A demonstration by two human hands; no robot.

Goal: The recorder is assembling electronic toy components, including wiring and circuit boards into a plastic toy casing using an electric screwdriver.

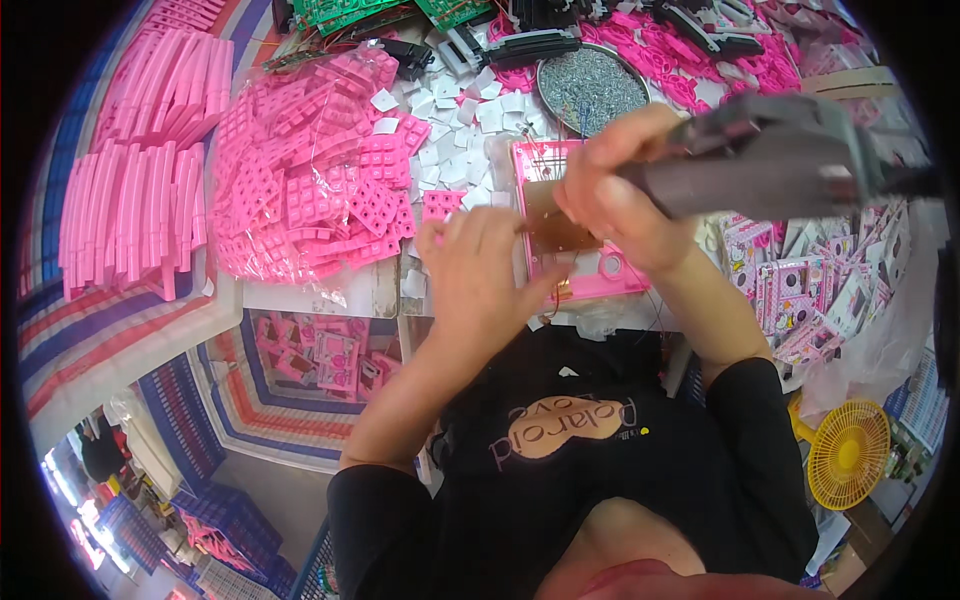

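Observation:
My right hand (635, 195) grips a dark grey electric screwdriver (760, 165) above a pink plastic housing (625, 282). The tool's tip is hidden behind my fingers. In the housing lies a brown circuit board (545, 205) with thin wires at its upper end. My left hand (480, 265) is at the housing's left edge, its thumb stretched toward the lower edge and apart from the bent fingers. Nothing shows in that hand. A pink keypad piece (443, 204) lies just beyond its fingertips.
Left stand a bag of pink keypads (310, 185) and stacked pink strips (130, 215). Beyond are white square pieces (455, 135), a round bowl of screws (592, 88) and green circuit boards (345, 12). Printed pink panels (795, 285) and a yellow fan (848, 455) are at right.

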